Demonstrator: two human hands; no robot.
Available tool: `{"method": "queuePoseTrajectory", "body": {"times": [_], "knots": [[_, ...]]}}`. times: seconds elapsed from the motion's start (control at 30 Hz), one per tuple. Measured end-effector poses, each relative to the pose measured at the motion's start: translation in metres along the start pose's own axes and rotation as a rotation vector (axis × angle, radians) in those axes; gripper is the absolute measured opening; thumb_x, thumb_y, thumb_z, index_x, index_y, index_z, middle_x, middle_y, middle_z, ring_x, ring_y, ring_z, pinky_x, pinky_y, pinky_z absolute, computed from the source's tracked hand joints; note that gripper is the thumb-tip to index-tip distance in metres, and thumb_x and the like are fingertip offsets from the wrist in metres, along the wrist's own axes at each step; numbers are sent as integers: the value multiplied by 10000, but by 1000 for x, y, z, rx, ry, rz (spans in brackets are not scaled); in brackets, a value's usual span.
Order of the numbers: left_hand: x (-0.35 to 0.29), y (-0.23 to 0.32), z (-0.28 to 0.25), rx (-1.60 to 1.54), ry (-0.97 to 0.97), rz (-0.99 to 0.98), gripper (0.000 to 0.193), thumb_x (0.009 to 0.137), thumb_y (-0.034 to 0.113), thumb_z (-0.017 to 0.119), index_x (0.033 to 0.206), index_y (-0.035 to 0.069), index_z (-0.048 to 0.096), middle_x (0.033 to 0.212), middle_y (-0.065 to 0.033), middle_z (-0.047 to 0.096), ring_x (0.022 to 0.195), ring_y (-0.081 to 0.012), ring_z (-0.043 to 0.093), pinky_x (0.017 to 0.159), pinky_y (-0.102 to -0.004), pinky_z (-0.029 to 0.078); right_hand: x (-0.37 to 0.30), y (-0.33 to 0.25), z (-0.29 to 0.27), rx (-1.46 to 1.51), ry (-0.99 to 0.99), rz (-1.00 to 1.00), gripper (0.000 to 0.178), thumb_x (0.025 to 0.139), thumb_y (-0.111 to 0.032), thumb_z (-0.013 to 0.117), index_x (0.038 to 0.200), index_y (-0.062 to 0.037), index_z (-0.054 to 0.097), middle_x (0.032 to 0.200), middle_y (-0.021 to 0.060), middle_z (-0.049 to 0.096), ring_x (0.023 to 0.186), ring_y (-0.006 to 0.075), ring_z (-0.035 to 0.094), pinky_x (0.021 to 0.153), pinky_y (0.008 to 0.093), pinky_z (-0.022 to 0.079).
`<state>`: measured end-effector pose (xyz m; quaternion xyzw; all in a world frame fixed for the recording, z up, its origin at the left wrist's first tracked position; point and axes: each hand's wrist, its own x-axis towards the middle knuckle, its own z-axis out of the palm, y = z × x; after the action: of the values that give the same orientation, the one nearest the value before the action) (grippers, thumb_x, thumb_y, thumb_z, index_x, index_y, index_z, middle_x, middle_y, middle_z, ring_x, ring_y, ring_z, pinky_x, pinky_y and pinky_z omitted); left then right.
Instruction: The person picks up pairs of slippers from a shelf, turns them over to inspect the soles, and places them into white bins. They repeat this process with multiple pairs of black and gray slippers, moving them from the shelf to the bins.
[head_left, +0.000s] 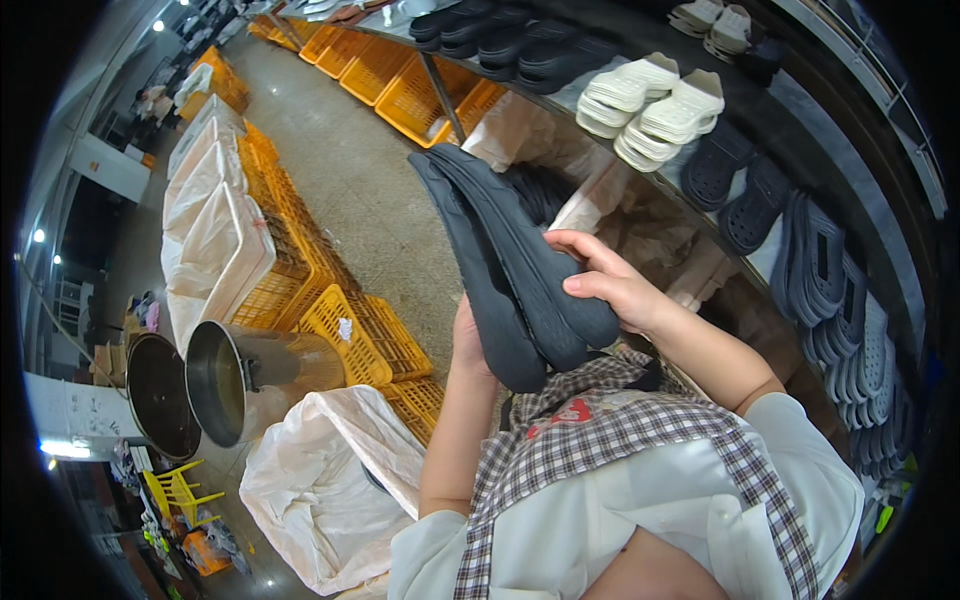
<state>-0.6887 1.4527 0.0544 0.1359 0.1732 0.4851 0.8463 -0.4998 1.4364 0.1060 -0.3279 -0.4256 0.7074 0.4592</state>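
Observation:
A pair of dark grey shoe soles (525,260) is held up in front of my chest, side by side and slightly tilted, with a narrow gap between them. My left hand (470,335) grips the left sole from its outer side near the lower end; most of its fingers are hidden behind it. On the other side, my right hand (605,282) is closed on the right sole's edge, its thumb and forefinger showing. To the right, white clogs (655,110) and dark clogs (755,195) stand in stacks on a shelf (745,262).
A lined bin (330,500) stands close at my lower left. Beyond it are a large metal drum (270,375) and yellow crates (365,335), some with liners. More yellow crates (420,100) sit beneath the far shelf. A strip of floor (345,170) runs between the rows.

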Motion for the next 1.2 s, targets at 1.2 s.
{"method": "queuePoseTrajectory", "body": {"times": [1.2], "knots": [[-53,54,-42,85,-41,-40,438,984,255,376,1336,-4,373,1269,-171,505,1069,-253,584,872,-363,535,11,48,86,45,152,50,596,869,-151,521,1400,9,301,1363,160,404,1222,214,442,1019,320,368]]}}
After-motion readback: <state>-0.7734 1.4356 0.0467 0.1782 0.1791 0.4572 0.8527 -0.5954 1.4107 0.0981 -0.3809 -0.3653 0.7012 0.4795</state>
